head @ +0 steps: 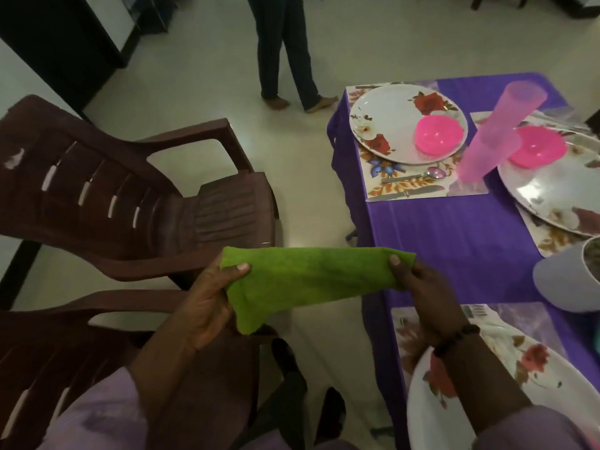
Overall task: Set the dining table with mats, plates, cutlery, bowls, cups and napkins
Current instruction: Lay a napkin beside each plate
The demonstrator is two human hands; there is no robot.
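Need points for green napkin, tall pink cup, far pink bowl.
green napkin [311,277]: head view, middle of the cloth held between both hands.
tall pink cup [493,134]: head view, mid side wall.
far pink bowl [438,134]: head view, inside, on the far plate.

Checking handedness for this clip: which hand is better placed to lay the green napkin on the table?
Probably the right hand: it pinches the green napkin over the table edge; the left hand is over the chairs.
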